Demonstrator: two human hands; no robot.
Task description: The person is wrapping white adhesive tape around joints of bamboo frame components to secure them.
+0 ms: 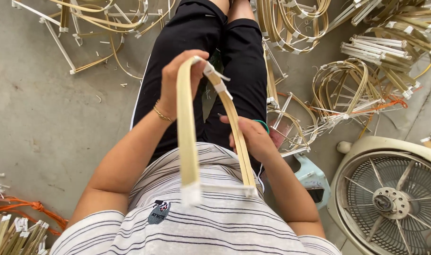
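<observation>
striped white shirt (pixel 215 222), black trousers (pixel 196 56), gold bracelet (pixel 161 113)

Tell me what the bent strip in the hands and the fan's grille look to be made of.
Bent strip: likely split bamboo or cane, pale yellow, matte, lengthwise grain, white tape at joints. Fan grille: probably painted metal wire, thin cream spokes, dull and dusty.

Left hand (pixel 177 80) grips top of bent bamboo strip frame (pixel 189 151) at frame centre; right hand (pixel 251 137) pinches its right side. Finished frames (pixel 347 89) piled upper right, fan (pixel 390 198) lower right, concrete floor (pixel 45 118).
</observation>
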